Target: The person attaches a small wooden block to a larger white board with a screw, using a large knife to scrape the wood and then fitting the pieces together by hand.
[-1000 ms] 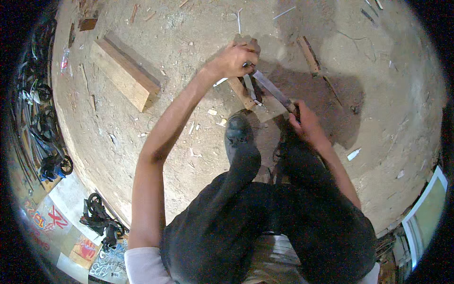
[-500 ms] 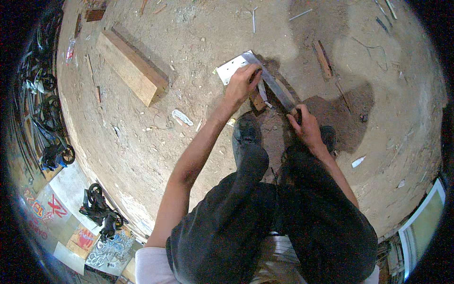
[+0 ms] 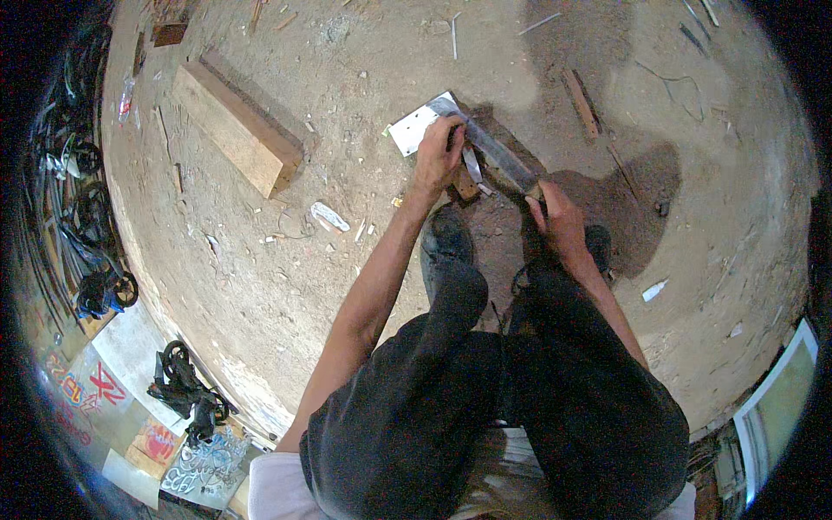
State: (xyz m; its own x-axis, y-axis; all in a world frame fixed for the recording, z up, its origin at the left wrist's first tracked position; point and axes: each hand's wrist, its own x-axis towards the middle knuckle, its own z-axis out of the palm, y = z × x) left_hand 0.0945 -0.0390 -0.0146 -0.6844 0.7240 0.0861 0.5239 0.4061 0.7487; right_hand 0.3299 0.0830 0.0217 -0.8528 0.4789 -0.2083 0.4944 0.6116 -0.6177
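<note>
1. On the dirt floor (image 3: 381,295) ahead of me, a long, flat, grey-bladed hand tool (image 3: 500,153) is lying slantwise between the person's two hands, just beyond the shoes (image 3: 449,236).
2. The right hand (image 3: 562,222) is gripping the tool's near end, its fingers curling together around it.
3. The left hand (image 3: 440,156) is reaching to the far end, thumb and fingers bunching together; I cannot tell whether they are pinching the blade or the white plate (image 3: 411,133).
4. That plate, showing dark spots, is jutting out left of the blade.
5. A short wooden piece (image 3: 465,185) and a thin white strip (image 3: 473,165) are resting between the left hand and the blade.
6. A small white bottle (image 3: 654,290) is lying farther right, its contents hidden.
7. A thick wooden beam (image 3: 234,130) is lying well apart, to the left.
</note>
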